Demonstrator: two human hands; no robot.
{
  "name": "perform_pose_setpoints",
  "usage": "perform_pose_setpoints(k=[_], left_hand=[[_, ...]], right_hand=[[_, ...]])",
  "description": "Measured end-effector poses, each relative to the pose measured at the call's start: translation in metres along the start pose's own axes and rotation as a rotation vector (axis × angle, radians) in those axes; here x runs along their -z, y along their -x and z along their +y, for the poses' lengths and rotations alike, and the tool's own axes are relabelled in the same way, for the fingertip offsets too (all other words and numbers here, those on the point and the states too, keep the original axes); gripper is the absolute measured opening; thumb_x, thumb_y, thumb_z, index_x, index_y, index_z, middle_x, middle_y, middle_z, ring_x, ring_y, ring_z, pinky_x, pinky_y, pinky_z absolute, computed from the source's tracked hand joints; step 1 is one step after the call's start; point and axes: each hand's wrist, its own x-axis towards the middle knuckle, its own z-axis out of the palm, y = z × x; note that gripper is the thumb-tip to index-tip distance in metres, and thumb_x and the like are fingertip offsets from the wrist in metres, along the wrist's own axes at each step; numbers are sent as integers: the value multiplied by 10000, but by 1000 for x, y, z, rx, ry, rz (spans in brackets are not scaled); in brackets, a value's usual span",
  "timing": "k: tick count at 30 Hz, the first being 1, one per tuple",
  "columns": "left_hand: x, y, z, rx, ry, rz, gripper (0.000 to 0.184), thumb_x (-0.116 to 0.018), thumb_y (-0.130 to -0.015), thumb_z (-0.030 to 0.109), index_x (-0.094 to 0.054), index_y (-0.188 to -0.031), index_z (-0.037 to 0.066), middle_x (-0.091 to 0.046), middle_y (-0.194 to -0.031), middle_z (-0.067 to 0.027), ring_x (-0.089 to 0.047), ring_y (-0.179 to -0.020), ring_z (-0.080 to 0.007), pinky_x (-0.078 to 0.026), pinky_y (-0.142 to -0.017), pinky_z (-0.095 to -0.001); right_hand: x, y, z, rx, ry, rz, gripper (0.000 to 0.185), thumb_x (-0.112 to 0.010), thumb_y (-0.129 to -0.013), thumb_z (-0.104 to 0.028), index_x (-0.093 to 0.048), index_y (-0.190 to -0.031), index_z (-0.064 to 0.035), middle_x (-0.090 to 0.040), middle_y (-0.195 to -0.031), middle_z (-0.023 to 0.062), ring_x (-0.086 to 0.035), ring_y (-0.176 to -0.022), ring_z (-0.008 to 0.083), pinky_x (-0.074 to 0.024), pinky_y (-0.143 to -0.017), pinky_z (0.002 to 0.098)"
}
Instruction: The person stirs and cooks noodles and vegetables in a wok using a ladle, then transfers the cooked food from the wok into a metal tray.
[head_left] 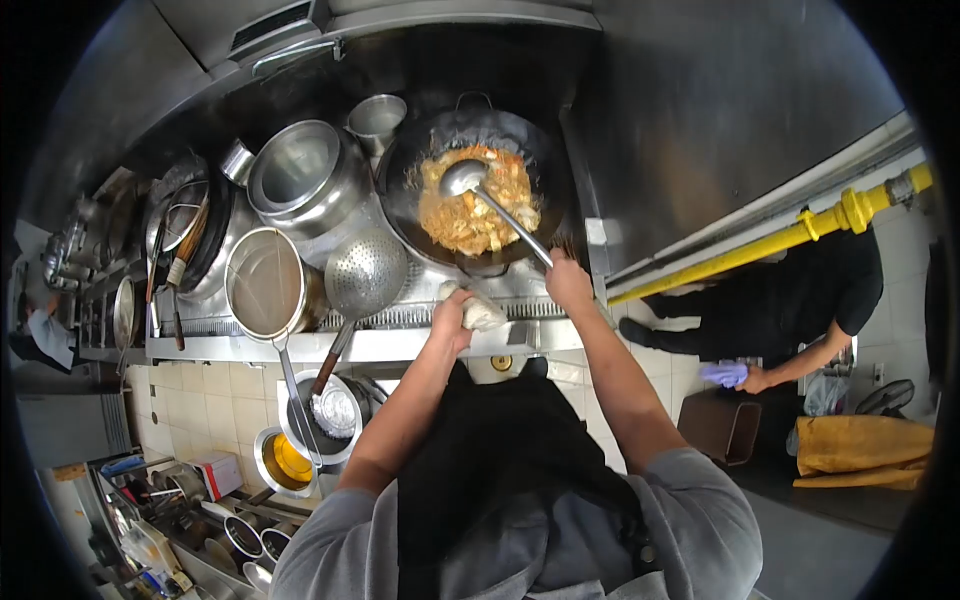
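Note:
A large black wok (405, 205) stands on the range, filled with a brownish-orange stir-fried food (455, 225) that seems to include noodles or shreds. My right hand (571, 283) is closed round the handle end of a long metal ladle (465, 178), whose bowl rests bottom-up on the food. In my left hand (450, 318) is a bunched whitish cloth (484, 312), held at the front edge of the range, just below and left of the wok. The fingers of that hand are partly hidden by the cloth.
Left of the wok sit a perforated skimmer (367, 272), a mesh strainer (265, 283), a steel pot (295, 170) and a small pot (377, 117). Below are a bowl of yellow liquid (290, 461) and another pot. A yellow pipe (760, 240) runs right, near a co-worker (800, 300) holding a purple cloth.

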Motion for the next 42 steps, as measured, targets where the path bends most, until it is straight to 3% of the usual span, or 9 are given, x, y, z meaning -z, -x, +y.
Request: perform_pose_setpoints(k=[5,15,20,22,24,26,30,32,42], left_hand=[[-33,-24,17,114,134,-65,278,-489,-980,248,-495,-1138,20,-596,-1032,-139,-618,-945,-307,-506,-899,-492],[-42,-56,31,243,-63,23,239,-412,-951,114,-468,-1163,21,-594,-987,-146,-658,-848,-338,-545,-737,-610],[-38,-74,30,377,-31,27,214,-438,-954,178,-491,-1127,64,-606,-1001,-134,-661,-853,-326,-538,-749,-611],[-44,-71,30,357,-123,121,200,-403,-965,215,-513,-1046,70,-600,-891,-97,-646,-762,-327,-543,-779,-597],[-25,-96,26,371,-118,47,190,-434,-932,177,-487,-1082,74,-595,-988,-127,-654,-871,-333,-512,-772,-639],[-21,-103,27,418,-43,-24,219,-438,-893,141,-488,-1092,65,-587,-955,-125,-651,-857,-332,-518,-748,-622],[-26,-95,8,-108,-254,205,264,-492,-821,11,-537,-1061,-88,-598,-1004,-179,-654,-817,-313,-564,-711,-467],[-30,-81,-9,-223,-33,162,281,-503,-823,25,-562,-1058,-116,-618,-1019,-194,-659,-803,-285,-551,-691,-433],[-43,-43,-13,-184,6,146,274,-542,-818,51,-585,-1023,-125,-638,-969,-186,-650,-746,-270,-523,-655,-413]], right_hand=[[18,6,-6,177,-386,225,312,-635,-868,-168,-609,-1156,-51,-638,-927,303,-616,-910,475,-503,-789,520],[26,-9,-88,103,-153,14,416,-490,-960,-270,-495,-1339,-99,-652,-944,293,-631,-919,463,-505,-820,534],[93,51,-36,161,305,16,432,-524,-947,-320,-499,-1375,-269,-652,-1067,157,-672,-919,324,-536,-801,440],[112,80,-18,176,292,120,427,-549,-931,-311,-528,-1354,-250,-661,-984,150,-674,-871,320,-539,-783,432],[125,104,-7,267,413,235,439,-568,-915,-285,-537,-1340,-179,-664,-957,155,-683,-866,321,-547,-757,423],[164,137,-25,132,369,109,421,-579,-907,-291,-574,-1306,-156,-677,-888,158,-686,-818,325,-548,-738,430],[200,160,-29,152,379,34,363,-556,-921,-285,-612,-1256,-155,-681,-869,186,-674,-812,359,-535,-721,475],[203,153,-28,165,381,15,351,-544,-927,-280,-610,-1249,-157,-677,-865,192,-671,-820,366,-532,-721,478],[174,143,-33,151,314,-72,306,-509,-952,-276,-619,-1204,-143,-683,-954,176,-645,-985,344,-515,-840,461]])
